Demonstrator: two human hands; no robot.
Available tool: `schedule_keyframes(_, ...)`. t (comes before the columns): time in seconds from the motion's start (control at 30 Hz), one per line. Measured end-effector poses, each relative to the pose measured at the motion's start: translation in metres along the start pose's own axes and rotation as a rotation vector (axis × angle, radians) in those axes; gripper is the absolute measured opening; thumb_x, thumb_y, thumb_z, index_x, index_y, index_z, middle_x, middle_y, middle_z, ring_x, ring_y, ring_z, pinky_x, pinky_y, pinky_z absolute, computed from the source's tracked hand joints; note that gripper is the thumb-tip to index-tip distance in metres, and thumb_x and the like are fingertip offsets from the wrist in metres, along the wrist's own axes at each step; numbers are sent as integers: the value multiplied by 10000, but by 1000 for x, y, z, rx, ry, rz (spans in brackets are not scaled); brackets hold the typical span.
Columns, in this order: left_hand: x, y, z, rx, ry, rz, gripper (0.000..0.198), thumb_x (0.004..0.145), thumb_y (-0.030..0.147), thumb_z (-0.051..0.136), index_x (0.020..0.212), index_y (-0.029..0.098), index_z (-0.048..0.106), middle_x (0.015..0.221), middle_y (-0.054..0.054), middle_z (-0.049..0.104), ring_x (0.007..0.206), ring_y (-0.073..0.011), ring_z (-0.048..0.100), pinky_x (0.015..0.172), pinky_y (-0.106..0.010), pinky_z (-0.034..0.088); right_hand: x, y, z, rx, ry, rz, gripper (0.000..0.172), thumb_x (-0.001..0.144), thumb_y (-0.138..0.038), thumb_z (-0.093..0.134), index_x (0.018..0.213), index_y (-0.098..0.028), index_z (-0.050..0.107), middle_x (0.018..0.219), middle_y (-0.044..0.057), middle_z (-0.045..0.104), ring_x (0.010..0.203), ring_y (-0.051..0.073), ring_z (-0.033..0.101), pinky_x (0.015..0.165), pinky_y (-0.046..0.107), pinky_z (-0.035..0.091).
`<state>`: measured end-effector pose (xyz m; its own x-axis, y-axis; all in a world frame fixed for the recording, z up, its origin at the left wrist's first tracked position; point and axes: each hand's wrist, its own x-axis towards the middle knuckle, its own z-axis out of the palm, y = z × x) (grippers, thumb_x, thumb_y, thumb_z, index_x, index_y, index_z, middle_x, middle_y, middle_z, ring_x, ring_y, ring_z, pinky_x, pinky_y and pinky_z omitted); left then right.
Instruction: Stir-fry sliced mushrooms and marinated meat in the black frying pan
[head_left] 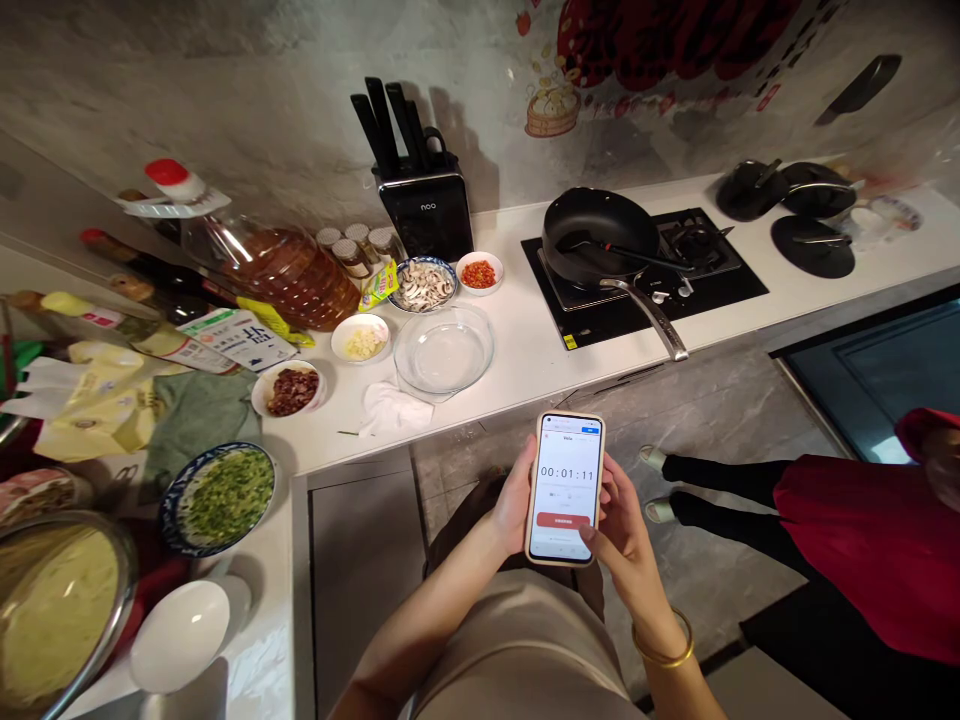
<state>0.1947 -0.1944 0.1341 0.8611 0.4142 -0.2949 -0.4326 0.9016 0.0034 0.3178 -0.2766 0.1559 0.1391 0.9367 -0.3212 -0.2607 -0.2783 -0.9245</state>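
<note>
I hold a smartphone (566, 487) upright in front of my waist, its screen showing a timer reading 00:01:11 above a red button. My left hand (514, 500) wraps round the phone's left edge. My right hand (624, 520) cups the right edge, with its thumb lying on the lower part of the screen. A gold bangle (664, 650) circles my right wrist. Both hands hang over the grey floor, just short of the white counter (525, 360).
On the counter: an empty glass dish (444, 348), bowls of mushrooms (424, 284), chopped chilli (479, 272), garlic (362, 338) and minced meat (291, 388), a knife block (424, 205), an oil jug (277, 265). A black pan (600, 235) sits on the hob. A person in red (862, 540) stands at right.
</note>
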Motion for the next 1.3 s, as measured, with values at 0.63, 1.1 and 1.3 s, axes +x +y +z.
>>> schedule_keyframes(0.63,0,-3,1,31,4,-8,912,794,752,250,1195,-1,571,1062,-238,647,941,-309,622,898,-421,387,-4,1,-2,4,-6,-2,627,816,-291,614,1369,-355,325,1287,43,476,1109,204,517,947,362,447)
schedule_keyframes(1.1,0,-3,3,26,7,-21,919,796,755,238,1169,-8,588,1049,-236,656,918,-302,638,895,-412,399,-5,1,-2,-13,13,-14,623,812,-321,616,1366,-354,333,1288,45,485,1125,215,514,952,379,447)
schedule_keyframes(1.3,0,-3,2,30,8,-28,922,792,757,242,1181,-7,581,1054,-233,655,923,-297,633,898,-408,400,-5,0,-2,20,4,-10,624,814,-302,616,1368,-352,335,1298,50,481,1143,216,506,954,364,441)
